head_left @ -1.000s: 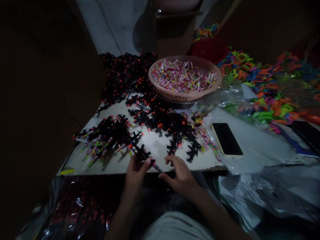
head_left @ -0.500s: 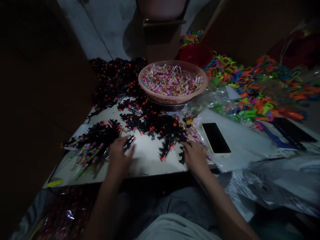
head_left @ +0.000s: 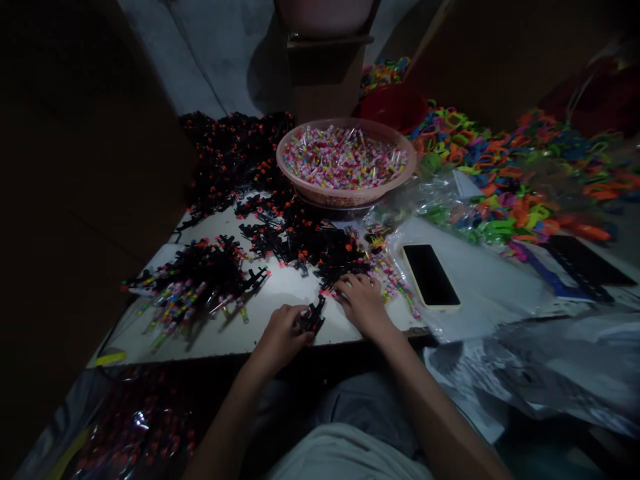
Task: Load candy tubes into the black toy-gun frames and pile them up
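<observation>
Near the table's front edge, my left hand closes its fingers on a small black plastic piece. My right hand rests just right of it, fingers curled down over the lower edge of a pile of black pieces with orange tips; what is under its fingertips is hidden. To the left lies a heap of black pieces joined with colourful sticks. Behind the hands stands a pink basket full of small colourful wrapped pieces.
A phone lies on clear plastic right of my right hand. Bright plastic pieces spread over the back right, beside a red bowl. A larger black heap covers the back left. A bag of reddish items is below the table.
My left hand has moved right, away from the left heap, and closed on a black piece. My right hand has shifted left and slightly up to the central pile's lower edge.
</observation>
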